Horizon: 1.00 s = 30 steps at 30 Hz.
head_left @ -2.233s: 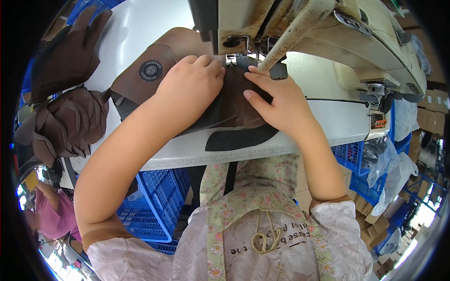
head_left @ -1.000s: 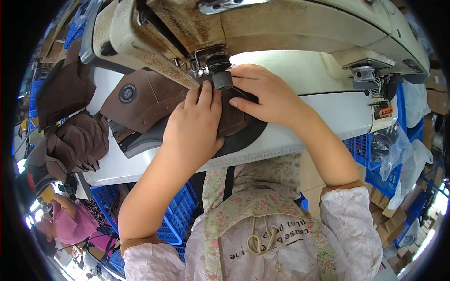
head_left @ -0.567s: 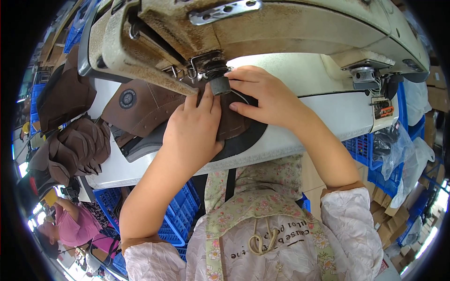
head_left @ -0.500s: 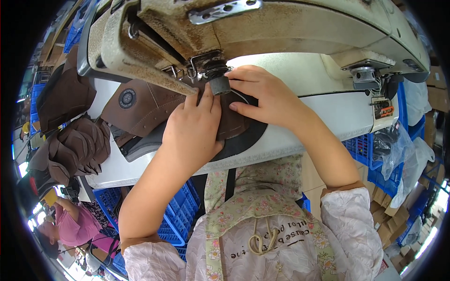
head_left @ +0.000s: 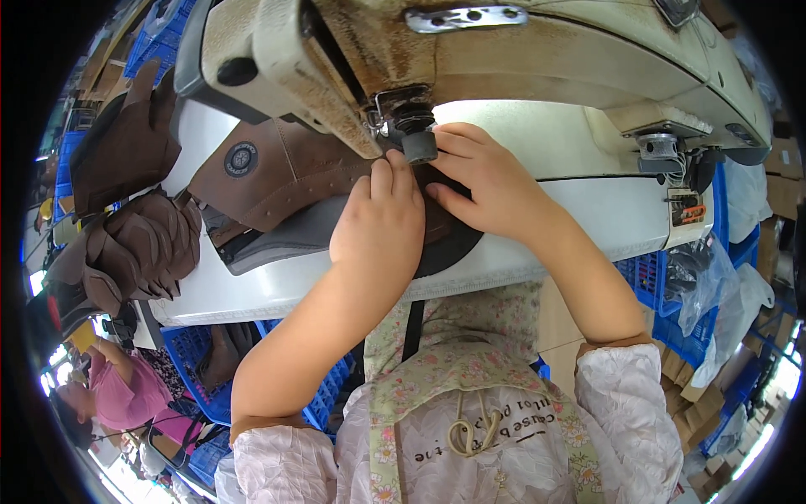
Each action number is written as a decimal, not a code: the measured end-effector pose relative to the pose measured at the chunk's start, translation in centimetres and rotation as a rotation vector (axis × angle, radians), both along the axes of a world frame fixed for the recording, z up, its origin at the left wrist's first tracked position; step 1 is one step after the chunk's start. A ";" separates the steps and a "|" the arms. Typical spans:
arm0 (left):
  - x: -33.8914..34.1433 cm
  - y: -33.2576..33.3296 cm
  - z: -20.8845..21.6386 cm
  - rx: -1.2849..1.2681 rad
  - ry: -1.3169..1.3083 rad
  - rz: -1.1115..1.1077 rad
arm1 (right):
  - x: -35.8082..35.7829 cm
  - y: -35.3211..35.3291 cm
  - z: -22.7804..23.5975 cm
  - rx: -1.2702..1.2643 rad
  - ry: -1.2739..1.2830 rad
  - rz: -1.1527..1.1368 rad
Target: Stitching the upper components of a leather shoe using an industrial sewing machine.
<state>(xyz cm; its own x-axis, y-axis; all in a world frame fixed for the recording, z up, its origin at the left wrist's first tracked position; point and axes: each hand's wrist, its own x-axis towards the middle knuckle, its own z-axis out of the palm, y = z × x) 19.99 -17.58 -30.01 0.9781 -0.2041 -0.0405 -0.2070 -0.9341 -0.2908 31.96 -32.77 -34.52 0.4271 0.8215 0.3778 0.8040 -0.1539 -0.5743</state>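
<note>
A brown leather shoe upper [head_left: 260, 181] with a round dark badge and stitched lines lies under the head of a sewing machine [head_left: 571, 63]. My left hand [head_left: 382, 220] rests on it, palm down, with fingers stretched toward the needle area; its thumb is hidden. Across from it, my right hand [head_left: 491, 181] has its thumb on the leather, apart from the fingers, which reach beside the machine's dark round part [head_left: 420, 147]. A black curved edge [head_left: 457, 252] of the piece shows below my hands. The needle itself cannot be made out.
Stacked brown leather pieces [head_left: 138, 248] and a larger brown upper [head_left: 126, 155] are at the table's left. Blue crates [head_left: 197, 361] stand below the white table [head_left: 571, 231]. Plastic bags [head_left: 739, 302] hang at right. A person in pink [head_left: 126, 391] sits at lower left.
My left hand has moved right, nearer my right hand, whose fingers are less spread. The badge end of the upper sits slightly farther right and up. The machine head appears shifted right in view.
</note>
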 end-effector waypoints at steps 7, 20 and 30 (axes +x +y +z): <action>-0.1 0.6 -0.2 -0.063 -0.046 -0.021 | -0.4 0.2 0.4 -0.007 -0.008 -0.001; -0.5 3.6 -0.5 -0.096 -0.065 -0.097 | -1.3 0.7 0.3 -0.027 -0.038 -0.065; -0.7 4.2 -0.3 -0.167 -0.102 -0.133 | -1.2 -0.1 -0.1 -0.013 0.038 -0.063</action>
